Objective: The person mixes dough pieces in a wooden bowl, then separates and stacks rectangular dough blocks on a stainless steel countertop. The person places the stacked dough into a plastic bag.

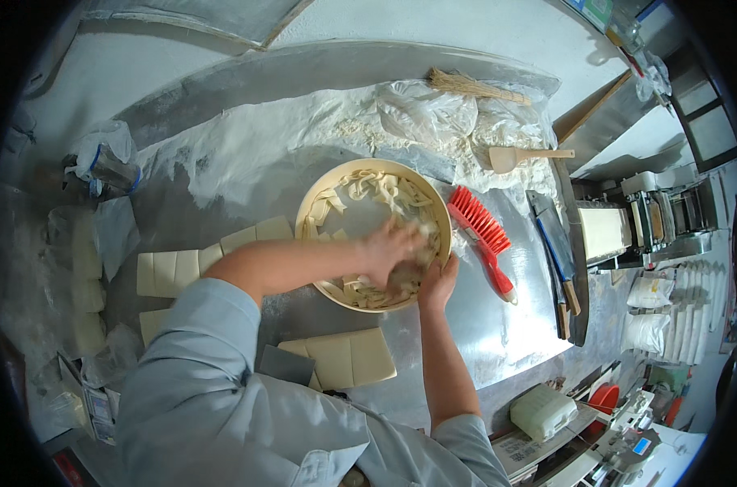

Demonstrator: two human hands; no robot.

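Inside a round, shallow wooden-rimmed sieve point(321, 186), pale strips of dough point(373, 183) lie in loose clumps. My left hand point(391, 247) reaches across into it among the strips, its fingers smeared by motion. My right hand point(437, 278) grips the sieve's rim at the right. Flat, scored slabs of pale dough point(340, 357) lie beside it to the left and below, one partly under a dark grey square plate point(285, 364). A red brush point(486, 243) lies just right of the sieve.
Flour point(247, 138) covers the back of the steel table, with plastic bags point(425, 109), a straw whisk point(478, 85) and a wooden scoop point(530, 158). Long blades with wooden handles point(555, 268) lie at the right edge, near a roller machine point(652, 211). A bagged container point(109, 162) stands left.
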